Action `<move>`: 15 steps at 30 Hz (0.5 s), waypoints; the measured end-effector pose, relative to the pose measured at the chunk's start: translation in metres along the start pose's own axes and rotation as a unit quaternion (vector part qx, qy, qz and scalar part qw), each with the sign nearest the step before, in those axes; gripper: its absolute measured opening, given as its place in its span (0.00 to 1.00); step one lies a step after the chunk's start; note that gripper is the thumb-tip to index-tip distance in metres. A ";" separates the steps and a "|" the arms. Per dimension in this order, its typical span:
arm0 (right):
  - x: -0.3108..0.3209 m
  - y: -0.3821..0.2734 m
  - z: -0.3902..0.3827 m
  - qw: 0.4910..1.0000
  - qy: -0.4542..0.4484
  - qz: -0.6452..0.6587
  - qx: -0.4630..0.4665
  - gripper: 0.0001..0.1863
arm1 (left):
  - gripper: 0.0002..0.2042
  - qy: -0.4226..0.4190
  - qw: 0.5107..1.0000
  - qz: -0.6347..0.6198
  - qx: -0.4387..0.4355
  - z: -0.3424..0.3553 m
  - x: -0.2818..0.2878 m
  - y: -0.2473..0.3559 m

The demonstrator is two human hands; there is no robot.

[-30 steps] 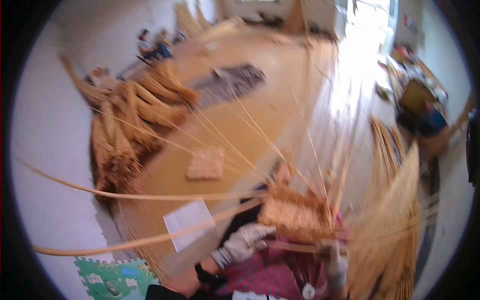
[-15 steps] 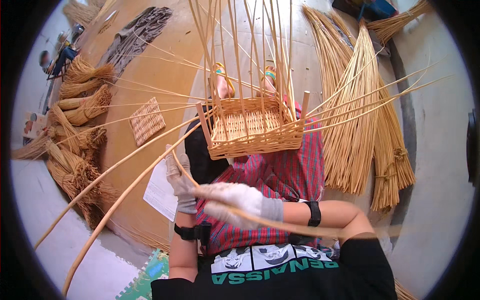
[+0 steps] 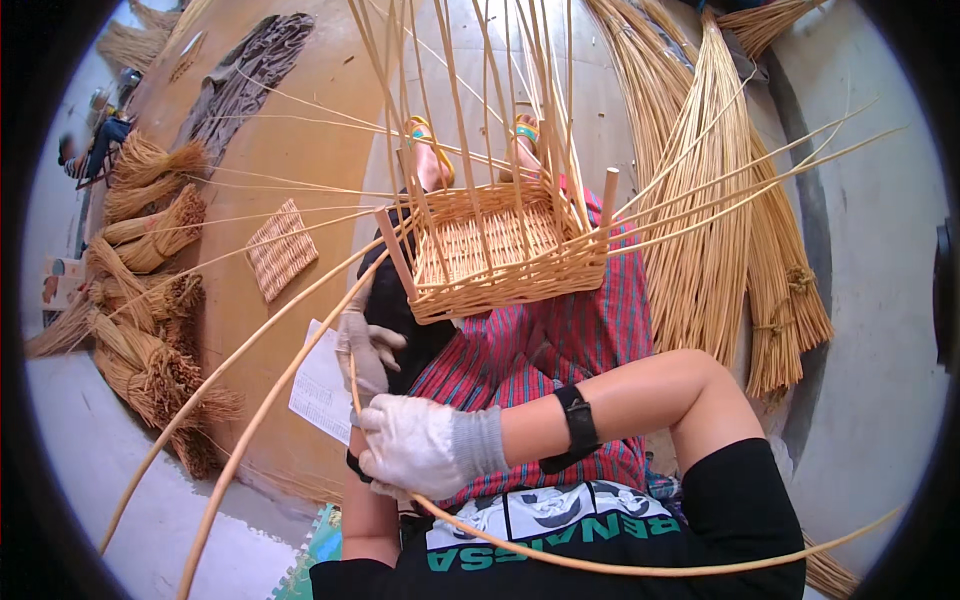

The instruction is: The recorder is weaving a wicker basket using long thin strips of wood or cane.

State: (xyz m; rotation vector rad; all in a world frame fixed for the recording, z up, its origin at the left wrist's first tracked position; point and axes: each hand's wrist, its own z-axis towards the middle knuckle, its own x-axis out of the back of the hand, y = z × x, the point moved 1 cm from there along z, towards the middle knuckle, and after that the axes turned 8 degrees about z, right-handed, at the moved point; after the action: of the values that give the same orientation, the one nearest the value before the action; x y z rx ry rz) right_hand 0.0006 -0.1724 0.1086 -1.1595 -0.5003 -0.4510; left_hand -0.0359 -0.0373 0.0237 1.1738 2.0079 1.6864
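My gloved right hand [image 3: 415, 445] is closed on a pale cane strand [image 3: 560, 558], which curves down and out to the right across my lap. Just above it, my gloved left hand [image 3: 368, 355] holds the upper part of that strand, fingers curled. Higher up, a partly woven rectangular wicker basket [image 3: 500, 280] rests over my legs, with short corner pegs [image 3: 393, 250] and long upright stakes fanning from it. Two thick rods [image 3: 235, 440] run from the basket's left side past my left hand toward the lower left.
Bundles of cane lie left [image 3: 150, 330] and right [image 3: 700, 280]. A flat woven square [image 3: 283, 250], a paper sheet [image 3: 315, 395], a grey cloth [image 3: 245, 75] and a green mat [image 3: 310, 555] lie on the floor. A seated person [image 3: 100, 140] is at the far left.
My view has swung down from the room to my lap. Since half a second ago, my right hand has moved down and left along the strand, and the strand's free end has dropped lower.
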 end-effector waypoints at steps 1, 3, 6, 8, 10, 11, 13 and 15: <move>-0.001 -0.001 0.004 1.000 -0.019 -0.002 -0.015 0.13 | 0.27 -0.059 0.996 0.036 0.053 -0.004 0.000 0.003; 0.001 -0.001 0.010 1.000 -0.013 -0.017 -0.007 0.13 | 0.27 -0.079 0.995 -0.046 0.031 -0.005 -0.005 0.010; 0.013 0.006 0.003 0.999 0.000 0.015 -0.037 0.16 | 0.25 -0.168 0.981 0.020 0.091 -0.002 -0.017 0.007; 0.025 0.011 -0.009 0.998 0.036 0.037 -0.034 0.15 | 0.23 -0.176 0.984 -0.004 0.039 0.005 -0.024 0.001; 0.036 0.014 -0.026 0.996 0.057 0.044 -0.047 0.13 | 0.23 -0.194 0.981 0.009 -0.029 0.012 -0.027 -0.007; 0.041 0.014 -0.033 0.994 0.080 0.054 -0.056 0.12 | 0.23 -0.192 0.981 0.001 -0.015 0.017 -0.026 -0.010; 0.048 0.012 -0.046 0.990 0.110 0.046 -0.078 0.08 | 0.25 -0.236 0.963 0.065 -0.109 0.026 -0.023 -0.011; 0.049 0.008 -0.053 0.994 0.075 0.018 -0.080 0.08 | 0.22 -0.280 0.955 0.061 -0.083 0.040 -0.018 -0.008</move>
State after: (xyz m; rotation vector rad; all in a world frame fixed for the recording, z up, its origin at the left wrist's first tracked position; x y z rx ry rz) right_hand 0.0526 -0.2233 0.1147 -1.2751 -0.3159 -0.5501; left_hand -0.0016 -0.0225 0.0004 1.5253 1.4486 1.3344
